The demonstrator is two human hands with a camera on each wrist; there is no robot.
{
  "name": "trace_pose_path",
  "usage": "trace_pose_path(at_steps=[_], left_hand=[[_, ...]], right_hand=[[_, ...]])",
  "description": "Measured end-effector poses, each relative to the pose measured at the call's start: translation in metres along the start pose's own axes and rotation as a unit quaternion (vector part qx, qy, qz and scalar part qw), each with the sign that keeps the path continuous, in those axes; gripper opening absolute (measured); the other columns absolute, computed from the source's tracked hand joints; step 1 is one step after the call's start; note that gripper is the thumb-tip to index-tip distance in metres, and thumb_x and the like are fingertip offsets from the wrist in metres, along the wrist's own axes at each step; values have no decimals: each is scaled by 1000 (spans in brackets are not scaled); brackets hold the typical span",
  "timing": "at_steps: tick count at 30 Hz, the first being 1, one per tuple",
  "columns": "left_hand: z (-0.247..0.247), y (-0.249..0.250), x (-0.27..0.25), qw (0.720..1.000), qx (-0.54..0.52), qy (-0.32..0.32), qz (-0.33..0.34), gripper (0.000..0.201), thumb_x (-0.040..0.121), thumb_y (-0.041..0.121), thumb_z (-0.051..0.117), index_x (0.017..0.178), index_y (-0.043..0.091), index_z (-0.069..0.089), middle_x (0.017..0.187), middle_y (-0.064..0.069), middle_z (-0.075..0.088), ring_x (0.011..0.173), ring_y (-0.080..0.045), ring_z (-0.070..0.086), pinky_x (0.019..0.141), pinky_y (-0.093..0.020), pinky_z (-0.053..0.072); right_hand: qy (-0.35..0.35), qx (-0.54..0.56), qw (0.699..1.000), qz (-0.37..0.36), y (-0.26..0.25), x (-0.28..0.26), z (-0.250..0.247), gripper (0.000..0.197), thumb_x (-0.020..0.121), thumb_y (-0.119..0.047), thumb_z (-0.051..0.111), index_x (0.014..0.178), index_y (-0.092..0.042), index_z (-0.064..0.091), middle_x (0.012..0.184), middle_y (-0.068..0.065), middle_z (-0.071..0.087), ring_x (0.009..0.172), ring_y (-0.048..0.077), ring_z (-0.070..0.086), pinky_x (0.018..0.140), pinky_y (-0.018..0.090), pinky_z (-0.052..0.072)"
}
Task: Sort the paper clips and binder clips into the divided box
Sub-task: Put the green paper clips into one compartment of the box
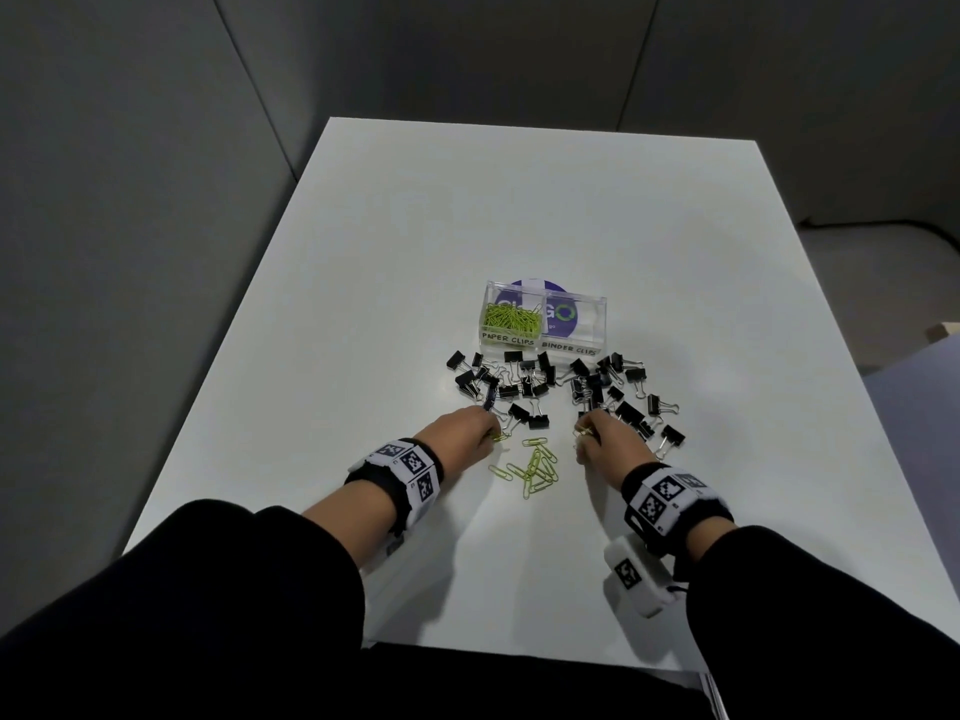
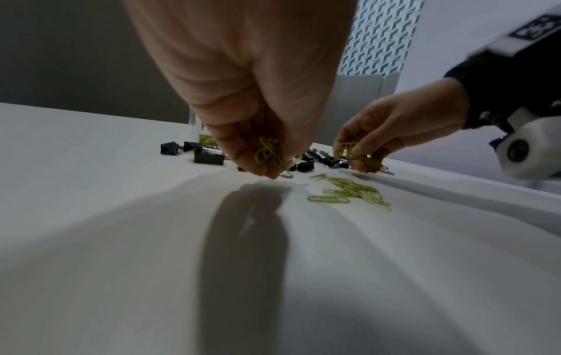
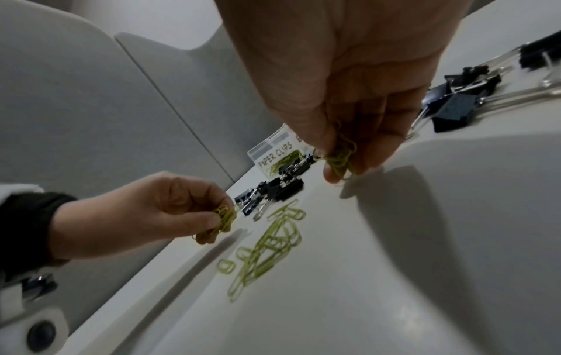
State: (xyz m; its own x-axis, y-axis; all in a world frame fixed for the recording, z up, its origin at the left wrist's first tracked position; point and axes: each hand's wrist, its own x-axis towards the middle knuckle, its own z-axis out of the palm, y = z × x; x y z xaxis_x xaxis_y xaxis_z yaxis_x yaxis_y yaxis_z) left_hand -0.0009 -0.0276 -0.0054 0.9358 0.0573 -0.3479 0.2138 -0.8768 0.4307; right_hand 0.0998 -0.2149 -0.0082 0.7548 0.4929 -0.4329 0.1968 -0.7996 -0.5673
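A clear divided box [image 1: 597, 324] stands mid-table. Its left cell, labelled PAPER CLIPS, holds green paper clips [image 1: 511, 320]; the right cell, labelled BINDER CLIPS, looks empty. Black binder clips [image 1: 506, 384] lie scattered in front of it, in a left and a right cluster [image 1: 623, 397]. A small heap of loose green paper clips [image 1: 535, 467] lies between my hands. My left hand [image 1: 470, 433] pinches a bunch of green paper clips [image 2: 268, 153] just above the table. My right hand [image 1: 605, 444] pinches another bunch [image 3: 340, 158].
The white table [image 1: 519, 210] stretches bare beyond the box, with grey partition walls behind and to the left. Tagged camera bands sit on both wrists [image 1: 410, 470]. The table's front edge runs close under my forearms.
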Motion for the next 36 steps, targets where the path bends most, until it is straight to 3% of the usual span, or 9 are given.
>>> trace_pose_path(at_steps=[5,9,12,14,18,25,28,32,36], left_hand=[[2,-3,7,999,-30,-21,-11,30,96,13,40,123,6,52,124,-13,56,110,-27,55,93,-32,43],[1,0,9,998,-35,-39,-28,27,96,14,37,116,4,53,119,-14,55,104,-28,55,88,-32,43],[-1,1,9,999,-20,-24,-44,26,96,15,33,98,3,56,102,-15,60,87,-28,54,77,-34,44],[-2,0,10,998,7,-21,-66,27,97,18,31,82,7,51,91,-16,60,76,-23,48,69,-32,40],[-2,-2,9,995,46,-23,-86,29,96,19,31,73,8,43,89,-19,60,74,-23,44,66,-28,34],[-1,-6,9,994,-69,-59,-59,29,101,23,31,95,3,51,95,-18,58,79,-19,45,71,-28,34],[0,-6,7,991,-104,-67,-47,28,100,22,38,105,-1,54,100,-18,62,81,-17,48,71,-24,35],[2,-5,5,990,-114,-75,-41,25,97,17,45,109,0,58,109,-15,66,95,-27,61,70,-18,36],[2,0,2,989,-124,-62,-46,26,98,14,40,112,1,57,109,-17,66,99,-28,62,74,-21,39]], right_hand=[[-33,132,990,33,-1,5,-6,21,92,2,35,95,-9,52,63,9,51,51,20,49,49,27,44],[-29,113,993,25,0,13,-7,33,86,5,34,61,-12,47,55,2,49,51,13,43,43,18,34],[-58,119,991,19,0,18,-7,38,86,0,40,52,-15,45,56,0,45,53,12,40,44,16,32],[-85,116,989,12,0,21,-7,35,90,-8,45,55,-15,46,59,0,45,55,12,41,53,24,33],[-116,77,990,-1,-3,22,-4,28,87,-28,61,66,-18,45,63,-2,53,57,11,47,55,23,39],[-72,-74,993,-52,-4,18,-10,25,96,-25,41,78,-11,50,78,7,57,80,26,55,67,32,40],[-94,-86,990,-59,-1,10,-12,19,94,-28,46,92,-11,56,82,2,59,78,21,56,67,29,40],[-143,-205,964,-93,-5,-5,-2,51,79,-54,60,113,-19,47,94,-3,57,85,17,55,73,29,44],[-138,-211,963,-90,-3,-9,14,58,72,-51,66,112,-20,39,91,-4,53,80,17,50,68,28,37]])
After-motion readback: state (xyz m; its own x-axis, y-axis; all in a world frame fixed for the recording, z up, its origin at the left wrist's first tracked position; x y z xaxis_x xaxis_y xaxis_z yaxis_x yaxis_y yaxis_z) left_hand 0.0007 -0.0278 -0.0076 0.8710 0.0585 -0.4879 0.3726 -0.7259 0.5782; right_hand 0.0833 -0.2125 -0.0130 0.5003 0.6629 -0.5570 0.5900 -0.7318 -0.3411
